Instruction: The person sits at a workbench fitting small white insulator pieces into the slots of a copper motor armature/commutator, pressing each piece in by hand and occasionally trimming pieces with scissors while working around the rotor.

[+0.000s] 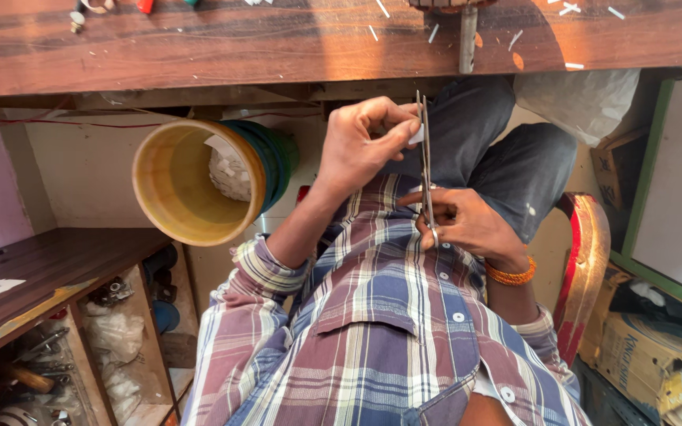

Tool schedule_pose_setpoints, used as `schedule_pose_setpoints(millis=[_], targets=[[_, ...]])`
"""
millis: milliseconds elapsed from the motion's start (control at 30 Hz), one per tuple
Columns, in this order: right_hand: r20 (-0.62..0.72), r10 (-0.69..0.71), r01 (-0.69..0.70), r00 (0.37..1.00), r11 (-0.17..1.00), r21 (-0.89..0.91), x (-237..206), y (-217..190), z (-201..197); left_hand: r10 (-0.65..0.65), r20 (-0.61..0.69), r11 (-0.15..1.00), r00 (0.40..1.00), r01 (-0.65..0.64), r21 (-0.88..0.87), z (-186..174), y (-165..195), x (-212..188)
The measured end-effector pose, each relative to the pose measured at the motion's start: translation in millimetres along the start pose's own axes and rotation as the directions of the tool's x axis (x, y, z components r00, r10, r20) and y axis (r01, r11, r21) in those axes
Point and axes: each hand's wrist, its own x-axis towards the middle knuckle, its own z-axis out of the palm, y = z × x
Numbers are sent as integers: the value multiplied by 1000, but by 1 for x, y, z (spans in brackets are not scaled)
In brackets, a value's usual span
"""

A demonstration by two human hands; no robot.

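My left hand [363, 142] is raised in front of my checked shirt and pinches a small white piece [415, 134] between thumb and fingers. My right hand [469, 225], with orange bangles at the wrist, grips the handles of a pair of metal scissors [424, 162]. The scissors are seen edge-on, with their blades pointing up toward the table. The white piece rests right against the blades. Both hands hover over my lap, above dark trousers.
A wooden tabletop [278, 47] strewn with white scraps spans the top. A yellow-lined green bucket [169, 183] holding white scraps is at the left. Low wooden shelves [49, 268] with tools stand lower left. A red chair [586, 260] and cardboard boxes [641, 339] are at the right.
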Motion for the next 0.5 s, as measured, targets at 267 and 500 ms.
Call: schedule_pose_setpoints(millis=[267,500], targets=[[-79,66,-61,995,996,61,-5,14,2,-48,64,999,997,46,23,-3,-13,10],[-247,-100,56,964,982,-179,-39,9,-29,-137,66,986,988,143,-83,1,-30,11]])
